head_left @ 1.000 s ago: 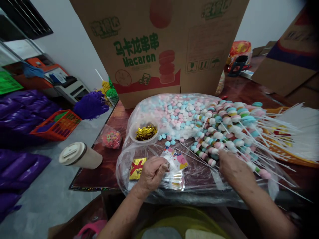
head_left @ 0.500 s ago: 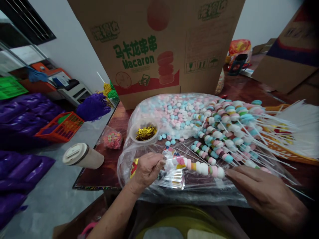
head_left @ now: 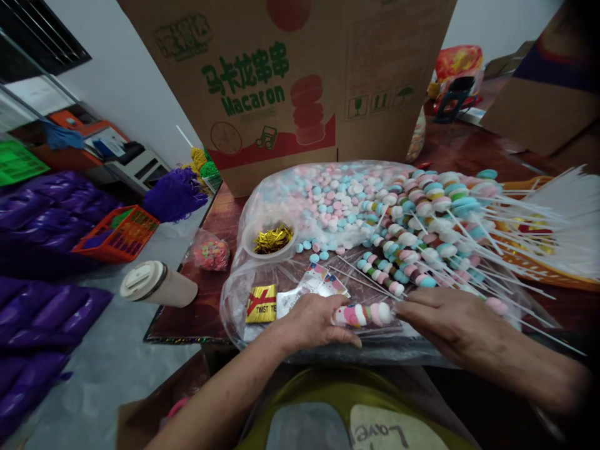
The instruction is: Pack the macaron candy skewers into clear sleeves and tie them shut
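My left hand (head_left: 315, 324) is closed around the left part of a marshmallow skewer (head_left: 370, 314), where a clear printed wrapper covers the candy. Pink and white pieces stick out to the right of its fingers. At the skewer's right end, my right hand (head_left: 462, 328) has its fingers pressed together by the last white piece; the stick is hidden beneath that hand. Behind my left hand lie more printed wrappers (head_left: 323, 280). A gold pack of twist ties (head_left: 261, 304) is left of them. Finished-looking candy skewers (head_left: 422, 250) are heaped just beyond my right hand.
Loose pastel candies (head_left: 335, 200) lie in a clear plastic bag. A bowl (head_left: 247, 245) holds gold ties. A large cardboard box (head_left: 319, 137) stands behind. White sticks (head_left: 569, 231) fill an orange basket (head_left: 529, 273) at right. A lidded cup (head_left: 173, 284) stands at the table's left edge.
My left hand has slid right along the skewer, covering more of it with the wrapper. My right hand has shifted slightly left. The twist-tie pack is now uncovered.
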{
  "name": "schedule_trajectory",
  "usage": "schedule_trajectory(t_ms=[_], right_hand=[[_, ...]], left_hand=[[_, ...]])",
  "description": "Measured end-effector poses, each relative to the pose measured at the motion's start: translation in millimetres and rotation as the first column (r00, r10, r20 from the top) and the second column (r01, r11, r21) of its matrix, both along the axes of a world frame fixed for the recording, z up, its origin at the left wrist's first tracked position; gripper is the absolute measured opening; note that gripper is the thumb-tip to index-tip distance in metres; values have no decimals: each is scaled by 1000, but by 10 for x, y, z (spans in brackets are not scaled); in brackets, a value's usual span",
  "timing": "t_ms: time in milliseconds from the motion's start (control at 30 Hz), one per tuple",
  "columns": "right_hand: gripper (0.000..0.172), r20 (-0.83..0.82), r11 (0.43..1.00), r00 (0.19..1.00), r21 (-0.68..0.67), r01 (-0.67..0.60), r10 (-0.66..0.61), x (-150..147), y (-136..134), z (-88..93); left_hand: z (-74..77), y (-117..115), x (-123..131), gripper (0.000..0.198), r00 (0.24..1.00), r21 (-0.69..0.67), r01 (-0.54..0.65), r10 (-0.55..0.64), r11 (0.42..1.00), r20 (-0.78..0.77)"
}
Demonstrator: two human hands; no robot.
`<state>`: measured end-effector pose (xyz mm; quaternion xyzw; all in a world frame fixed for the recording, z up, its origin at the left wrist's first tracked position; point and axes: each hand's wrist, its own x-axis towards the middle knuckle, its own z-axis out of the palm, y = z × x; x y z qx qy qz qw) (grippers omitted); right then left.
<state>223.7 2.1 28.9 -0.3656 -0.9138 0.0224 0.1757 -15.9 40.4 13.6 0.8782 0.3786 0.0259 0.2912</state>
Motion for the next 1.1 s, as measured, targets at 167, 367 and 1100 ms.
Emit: schedule_trajectory(t_ms=[167, 367, 1100], right_hand=[[24, 109, 991, 992, -124, -53, 67, -140, 190, 7], [23, -5, 996, 997, -58, -72, 72, -86, 259, 100], [20, -262, 976, 965, -208, -59, 2, -545, 379, 24]], left_hand=[[15, 6, 108, 50, 990, -242, 8, 26, 970, 137], [40, 14, 71, 68, 964, -420, -54, 157, 906, 215], [-94, -369, -22, 41, 660, -773, -254, 688, 582, 302]])
